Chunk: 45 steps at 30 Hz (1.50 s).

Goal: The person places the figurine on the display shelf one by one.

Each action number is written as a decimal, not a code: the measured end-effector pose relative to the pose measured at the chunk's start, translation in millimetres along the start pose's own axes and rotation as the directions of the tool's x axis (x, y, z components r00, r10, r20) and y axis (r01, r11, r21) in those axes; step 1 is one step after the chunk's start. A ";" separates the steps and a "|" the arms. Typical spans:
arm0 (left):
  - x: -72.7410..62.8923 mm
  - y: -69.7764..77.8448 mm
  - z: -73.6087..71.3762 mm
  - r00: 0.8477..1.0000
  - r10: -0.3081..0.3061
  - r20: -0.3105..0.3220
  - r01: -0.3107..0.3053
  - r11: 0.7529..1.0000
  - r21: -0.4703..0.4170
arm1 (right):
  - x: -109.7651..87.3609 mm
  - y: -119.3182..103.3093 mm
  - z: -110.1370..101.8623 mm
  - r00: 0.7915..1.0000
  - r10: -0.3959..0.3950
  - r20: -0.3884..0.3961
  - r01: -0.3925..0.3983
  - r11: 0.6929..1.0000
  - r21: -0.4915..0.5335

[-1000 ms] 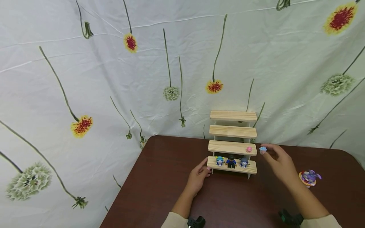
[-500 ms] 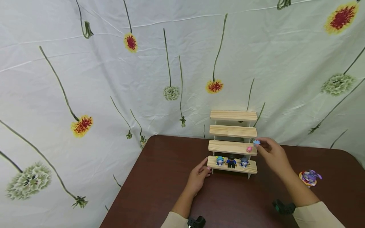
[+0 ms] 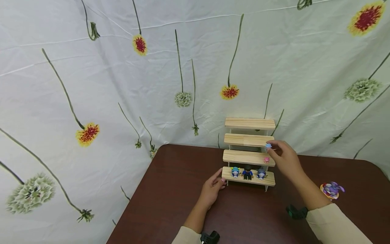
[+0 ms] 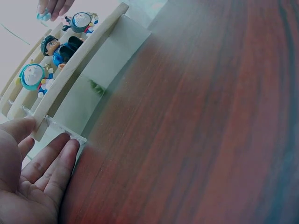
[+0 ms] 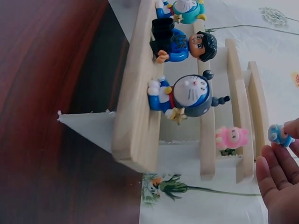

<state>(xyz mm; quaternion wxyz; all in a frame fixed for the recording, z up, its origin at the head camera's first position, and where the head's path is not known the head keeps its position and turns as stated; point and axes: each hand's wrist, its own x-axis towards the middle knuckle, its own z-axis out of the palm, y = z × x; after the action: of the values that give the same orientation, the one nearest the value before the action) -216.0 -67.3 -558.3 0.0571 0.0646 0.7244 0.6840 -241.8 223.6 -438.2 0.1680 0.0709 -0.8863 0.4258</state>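
A stepped wooden display rack (image 3: 248, 156) stands on the table. My left hand (image 3: 210, 190) touches the left end of its lowest step, its fingers fairly straight beside the board's corner and leg in the left wrist view. Between thumb and fingertips, my right hand (image 3: 286, 159) pinches a small blue figurine (image 5: 280, 134), near the right end of the second step from the top. A small pink figurine (image 5: 232, 137) sits one step lower. On the lowest step are a teal-hatted cat figurine (image 3: 235, 172), a black-haired toy figure (image 5: 184, 45) and a grey-hatted cat figurine (image 5: 190, 95).
A purple toy (image 3: 332, 189) on a round, yellow-edged base lies on the brown table (image 3: 250, 217), right of the right forearm. Behind the rack hangs a white cloth (image 3: 152, 78) printed with flowers. Dark bands (image 3: 210, 237) circle both wrists.
My right hand has carried the blue figurine leftward and up, from beside the rack to the second step from the top. The left hand has stayed in place.
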 end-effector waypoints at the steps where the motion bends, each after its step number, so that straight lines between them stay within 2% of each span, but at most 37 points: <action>1: 0.0 0.0 0.0 1.000 0.001 0.000 -0.001 1.000 0.000 | 1.5 -1.0 0.7 1.000 -0.005 0.002 0.005 1.000 0.005; 7: 0.6 1.8 0.2 1.000 0.004 0.000 -0.004 1.000 0.007 | 10.6 -5.9 4.7 0.999 -0.034 0.007 0.034 0.999 0.011; 15: 0.1 1.4 -0.2 1.000 0.004 0.000 -0.004 1.000 0.003 | 21.8 -8.5 8.5 1.000 -0.006 0.021 0.006 1.000 -0.010; 23: 0.7 -0.5 0.0 1.000 0.008 0.001 -0.008 1.000 -0.003 | 33.8 -7.4 13.3 0.999 -0.030 0.038 0.031 0.999 -0.013; 45: -0.2 0.0 -0.3 1.000 0.005 0.006 -0.005 1.000 -0.007 | 42.7 -4.5 20.6 0.999 0.010 0.043 -0.008 0.999 -0.037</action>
<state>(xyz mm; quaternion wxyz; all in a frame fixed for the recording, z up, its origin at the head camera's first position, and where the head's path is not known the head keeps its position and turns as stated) -215.8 -67.6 -558.3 0.0578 0.0683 0.7216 0.6865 -285.4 205.5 -431.6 0.1484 0.0729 -0.8977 0.4083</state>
